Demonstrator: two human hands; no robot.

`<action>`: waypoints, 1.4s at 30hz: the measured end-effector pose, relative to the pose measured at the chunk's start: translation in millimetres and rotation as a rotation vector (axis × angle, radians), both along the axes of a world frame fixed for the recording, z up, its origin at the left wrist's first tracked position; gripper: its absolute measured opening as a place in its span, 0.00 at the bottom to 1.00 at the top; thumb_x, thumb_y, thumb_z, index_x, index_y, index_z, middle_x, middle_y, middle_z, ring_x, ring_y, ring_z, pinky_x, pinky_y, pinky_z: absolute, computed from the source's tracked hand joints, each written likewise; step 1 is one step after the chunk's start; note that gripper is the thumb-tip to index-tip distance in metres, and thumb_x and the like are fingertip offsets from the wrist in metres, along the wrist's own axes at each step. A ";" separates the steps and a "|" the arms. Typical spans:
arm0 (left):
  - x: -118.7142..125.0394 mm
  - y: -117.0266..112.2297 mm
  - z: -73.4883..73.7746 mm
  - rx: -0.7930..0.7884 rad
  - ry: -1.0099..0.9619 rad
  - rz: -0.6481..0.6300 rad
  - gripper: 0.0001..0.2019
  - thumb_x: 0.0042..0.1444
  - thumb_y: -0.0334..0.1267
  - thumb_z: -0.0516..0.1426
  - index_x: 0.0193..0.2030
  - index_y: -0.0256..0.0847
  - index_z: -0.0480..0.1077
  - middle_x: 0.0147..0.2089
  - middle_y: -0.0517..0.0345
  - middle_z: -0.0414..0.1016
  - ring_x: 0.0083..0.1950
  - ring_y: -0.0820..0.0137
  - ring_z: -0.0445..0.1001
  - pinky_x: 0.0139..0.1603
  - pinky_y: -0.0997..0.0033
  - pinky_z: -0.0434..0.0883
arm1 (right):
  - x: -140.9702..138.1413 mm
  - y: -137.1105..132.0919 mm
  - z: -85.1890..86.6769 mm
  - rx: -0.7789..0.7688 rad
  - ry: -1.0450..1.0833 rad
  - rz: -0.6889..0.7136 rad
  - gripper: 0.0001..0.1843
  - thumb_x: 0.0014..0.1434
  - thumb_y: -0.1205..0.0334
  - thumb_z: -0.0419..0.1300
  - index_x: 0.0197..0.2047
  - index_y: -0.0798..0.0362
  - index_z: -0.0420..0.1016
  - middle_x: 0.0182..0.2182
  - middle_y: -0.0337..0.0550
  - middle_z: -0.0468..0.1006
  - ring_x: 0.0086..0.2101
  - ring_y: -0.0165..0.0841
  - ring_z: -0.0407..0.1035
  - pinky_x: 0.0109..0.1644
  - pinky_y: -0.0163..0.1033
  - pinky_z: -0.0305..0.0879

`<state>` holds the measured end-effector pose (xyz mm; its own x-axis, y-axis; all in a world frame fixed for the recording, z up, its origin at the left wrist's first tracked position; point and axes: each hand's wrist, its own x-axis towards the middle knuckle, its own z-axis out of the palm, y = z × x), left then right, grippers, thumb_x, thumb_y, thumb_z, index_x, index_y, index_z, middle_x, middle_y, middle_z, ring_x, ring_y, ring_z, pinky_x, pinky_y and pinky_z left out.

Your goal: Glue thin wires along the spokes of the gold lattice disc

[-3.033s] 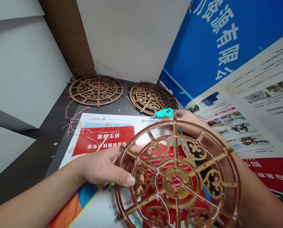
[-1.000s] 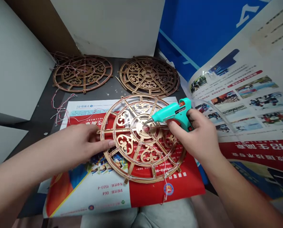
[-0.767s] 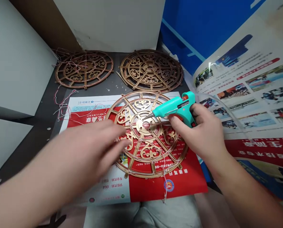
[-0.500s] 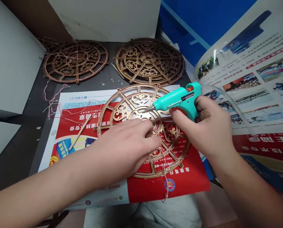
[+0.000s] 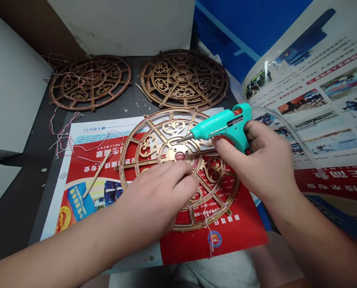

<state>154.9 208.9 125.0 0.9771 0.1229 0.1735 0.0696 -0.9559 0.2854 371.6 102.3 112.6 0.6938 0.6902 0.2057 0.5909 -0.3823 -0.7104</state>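
We are probably aiming to glue the round golden openwork frame [image 5: 170,151] on the red-white printed paper [image 5: 241,230], right hand [image 5: 264,166] gripping the turquoise plastic glue gun [image 5: 222,125], left hand [image 5: 162,196] with unclear hold, next needing steadiness.

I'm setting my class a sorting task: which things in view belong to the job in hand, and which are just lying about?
Seemingly in use:
teal glue gun, in the right hand
near round frame, under the left hand
printed sheet beneath it

Seemingly lying about:
round frames at the back
wooden stick
loose wires
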 end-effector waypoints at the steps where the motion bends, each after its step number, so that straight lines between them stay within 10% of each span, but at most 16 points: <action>1: -2.9 1.5 0.6 -0.036 -0.003 0.028 0.12 0.66 0.24 0.53 0.51 0.39 0.72 0.57 0.46 0.79 0.51 0.59 0.79 0.45 0.59 0.80 | 0.3 -0.1 0.3 0.000 0.003 0.001 0.20 0.57 0.50 0.70 0.28 0.48 0.64 0.21 0.33 0.64 0.22 0.27 0.55 0.25 0.40 0.50; 42: -41.5 28.0 -7.4 -0.229 -0.077 -0.187 0.19 0.58 0.19 0.55 0.54 0.36 0.71 0.53 0.50 0.80 0.49 0.65 0.73 0.56 0.58 0.71 | 1.4 -7.8 3.8 -0.029 -0.158 0.099 0.21 0.58 0.51 0.68 0.26 0.48 0.61 0.19 0.34 0.60 0.22 0.27 0.54 0.26 0.39 0.48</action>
<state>113.3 236.9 117.6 0.9715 -0.0136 0.2367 -0.1321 -0.8601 0.4928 372.9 94.4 116.4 0.5825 0.7609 0.2858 0.7301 -0.3352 -0.5955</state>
